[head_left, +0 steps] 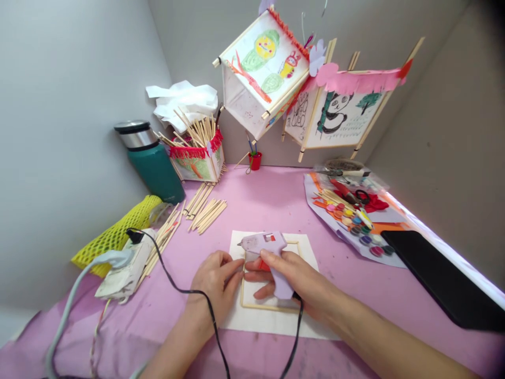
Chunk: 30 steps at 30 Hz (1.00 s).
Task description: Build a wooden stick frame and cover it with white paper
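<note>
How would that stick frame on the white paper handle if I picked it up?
The stick frame is probably light, being thin sticks around an open middle. It may twist or break at the corners, where slim stick ends meet.

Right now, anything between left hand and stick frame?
Nothing visible: the left hand is at the left side of the stick frame. The glue gun in the right hand hides part of it; the black cable crosses the left wrist.
</note>
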Each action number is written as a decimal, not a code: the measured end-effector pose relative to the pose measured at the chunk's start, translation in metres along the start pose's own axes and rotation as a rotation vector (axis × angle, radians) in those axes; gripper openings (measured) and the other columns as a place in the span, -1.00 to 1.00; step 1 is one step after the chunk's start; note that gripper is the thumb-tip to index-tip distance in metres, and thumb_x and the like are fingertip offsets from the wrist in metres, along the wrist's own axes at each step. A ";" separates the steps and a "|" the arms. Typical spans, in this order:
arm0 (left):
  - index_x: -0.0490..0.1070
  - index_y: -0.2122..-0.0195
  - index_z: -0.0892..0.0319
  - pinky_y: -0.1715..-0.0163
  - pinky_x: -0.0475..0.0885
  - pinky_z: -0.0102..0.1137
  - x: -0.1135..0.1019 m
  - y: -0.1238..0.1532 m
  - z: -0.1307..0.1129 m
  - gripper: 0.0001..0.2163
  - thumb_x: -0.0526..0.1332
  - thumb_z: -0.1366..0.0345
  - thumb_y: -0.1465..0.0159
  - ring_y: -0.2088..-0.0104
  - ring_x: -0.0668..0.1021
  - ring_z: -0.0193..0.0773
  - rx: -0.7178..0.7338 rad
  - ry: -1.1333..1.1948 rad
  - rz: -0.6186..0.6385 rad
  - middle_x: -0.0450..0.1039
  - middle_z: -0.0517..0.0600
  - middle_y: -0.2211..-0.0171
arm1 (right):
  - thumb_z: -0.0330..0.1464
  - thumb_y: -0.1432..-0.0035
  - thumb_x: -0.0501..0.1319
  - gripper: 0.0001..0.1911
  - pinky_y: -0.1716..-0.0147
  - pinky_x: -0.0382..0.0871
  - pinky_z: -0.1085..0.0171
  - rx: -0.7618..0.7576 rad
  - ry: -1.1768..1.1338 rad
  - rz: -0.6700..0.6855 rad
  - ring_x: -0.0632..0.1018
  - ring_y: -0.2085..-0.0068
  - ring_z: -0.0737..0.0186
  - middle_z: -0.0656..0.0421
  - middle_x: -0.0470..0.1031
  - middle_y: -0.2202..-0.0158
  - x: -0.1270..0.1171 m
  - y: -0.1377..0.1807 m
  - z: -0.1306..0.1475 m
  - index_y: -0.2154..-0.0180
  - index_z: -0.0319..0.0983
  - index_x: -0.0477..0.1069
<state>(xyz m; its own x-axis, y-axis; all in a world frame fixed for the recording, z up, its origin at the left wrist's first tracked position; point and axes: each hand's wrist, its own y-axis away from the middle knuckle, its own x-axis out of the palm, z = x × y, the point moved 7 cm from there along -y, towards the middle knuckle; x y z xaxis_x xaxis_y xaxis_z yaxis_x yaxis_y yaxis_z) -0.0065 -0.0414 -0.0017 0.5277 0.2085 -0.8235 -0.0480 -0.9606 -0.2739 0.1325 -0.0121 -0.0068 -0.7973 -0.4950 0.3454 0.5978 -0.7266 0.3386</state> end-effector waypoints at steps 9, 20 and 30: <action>0.55 0.17 0.10 0.33 0.40 -0.32 0.001 -0.001 -0.001 -0.78 0.12 0.34 -0.26 0.32 0.44 -0.23 0.014 -0.010 0.012 0.35 0.03 0.34 | -0.10 -0.17 0.20 -0.62 0.32 0.56 0.22 -0.015 -0.011 0.019 0.56 0.10 0.07 -0.03 0.48 0.09 -0.002 -0.005 -0.003 0.25 -0.31 0.47; 0.55 0.19 0.08 0.32 0.40 -0.35 -0.001 0.000 -0.003 -0.78 0.12 0.33 -0.26 0.32 0.45 -0.25 0.018 -0.027 -0.007 0.37 0.01 0.34 | -0.11 -0.18 0.20 -0.61 0.31 0.55 0.24 -0.016 0.034 -0.006 0.55 0.07 0.06 -0.06 0.48 0.05 -0.002 -0.004 -0.003 0.18 -0.31 0.47; 0.55 0.19 0.10 0.34 0.40 -0.34 0.000 0.000 -0.002 -0.78 0.11 0.32 -0.26 0.32 0.44 -0.24 -0.001 -0.029 0.019 0.35 0.02 0.35 | -0.12 -0.19 0.18 -0.63 0.33 0.53 0.28 -0.020 0.064 -0.022 0.58 0.12 0.11 -0.03 0.51 0.08 -0.001 -0.004 -0.002 0.19 -0.31 0.48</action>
<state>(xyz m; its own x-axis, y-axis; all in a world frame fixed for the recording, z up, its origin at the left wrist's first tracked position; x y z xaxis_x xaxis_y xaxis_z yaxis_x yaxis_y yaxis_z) -0.0045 -0.0417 -0.0010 0.5014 0.1954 -0.8429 -0.0566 -0.9647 -0.2573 0.1305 -0.0094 -0.0105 -0.8142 -0.5078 0.2815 0.5789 -0.7465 0.3279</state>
